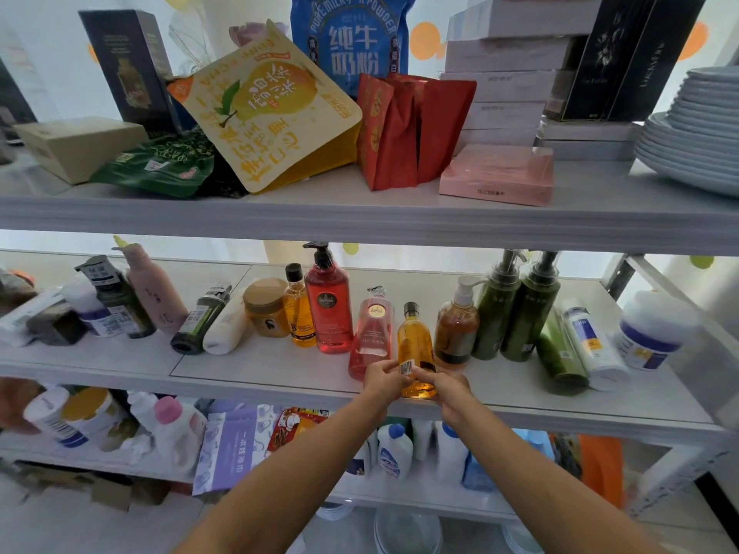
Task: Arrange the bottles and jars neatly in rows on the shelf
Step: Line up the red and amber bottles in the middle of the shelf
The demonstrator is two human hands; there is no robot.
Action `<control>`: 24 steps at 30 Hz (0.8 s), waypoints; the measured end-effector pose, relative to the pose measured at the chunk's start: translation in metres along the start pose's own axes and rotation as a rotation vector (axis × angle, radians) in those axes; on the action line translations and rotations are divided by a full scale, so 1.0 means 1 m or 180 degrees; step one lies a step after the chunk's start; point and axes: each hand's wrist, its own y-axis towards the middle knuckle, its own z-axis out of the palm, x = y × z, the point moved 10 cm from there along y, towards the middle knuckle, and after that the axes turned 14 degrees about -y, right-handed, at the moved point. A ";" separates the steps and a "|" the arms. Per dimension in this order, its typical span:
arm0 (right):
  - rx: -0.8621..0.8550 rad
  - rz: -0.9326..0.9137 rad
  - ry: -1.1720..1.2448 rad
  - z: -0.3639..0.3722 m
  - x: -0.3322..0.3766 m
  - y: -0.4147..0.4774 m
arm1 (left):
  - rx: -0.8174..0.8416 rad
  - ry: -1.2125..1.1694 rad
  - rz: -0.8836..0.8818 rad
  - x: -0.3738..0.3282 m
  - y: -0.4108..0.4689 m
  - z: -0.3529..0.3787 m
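Middle shelf, front edge: my left hand and right hand pinch the amber bottle low, at 3 o'clock of the pink bottle. Likely glossy, liquid-heavy, slippery; I'd grip mid-body.

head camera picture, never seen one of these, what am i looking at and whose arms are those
There is no machine here. One wide-angle camera sits on a person's head and looks forward and down, so the two bare arms are the wearer's own. They face a white shelf unit. The middle shelf carries toiletries: a red pump bottle, a pink bottle, a tan-lidded jar, two dark green pump bottles and a white bottle lying on its side. The left hand and right hand both grip the lower end of an amber bottle with a black cap, near the shelf's front edge. The shelf above holds food pouches, boxes and stacked plates.
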 end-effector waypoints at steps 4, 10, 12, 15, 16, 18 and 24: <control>0.0269 -0.0157 -0.0051 0.006 0.005 -0.012 | 0.0316 -0.0452 -0.0136 0.005 -0.015 0.005; 0.0032 -0.0353 -0.0127 0.015 -0.002 -0.037 | 0.0639 -0.0266 -0.0137 0.004 -0.033 -0.005; -0.0228 -0.0320 0.0029 0.024 -0.006 -0.051 | 0.0613 -0.0130 -0.0058 0.001 -0.036 -0.016; -0.0484 -0.0279 0.0171 0.049 -0.005 -0.075 | 0.0595 -0.0103 0.0049 -0.003 -0.039 -0.037; -0.0556 -0.0286 0.0190 0.059 -0.003 -0.081 | 0.0581 -0.0104 0.0065 -0.003 -0.039 -0.046; -0.0600 -0.0335 0.0219 0.080 -0.003 -0.088 | 0.0519 -0.0141 0.0072 -0.003 -0.042 -0.065; -0.0560 -0.0422 0.0164 0.149 -0.004 -0.105 | 0.0318 -0.0135 0.0079 -0.005 -0.049 -0.133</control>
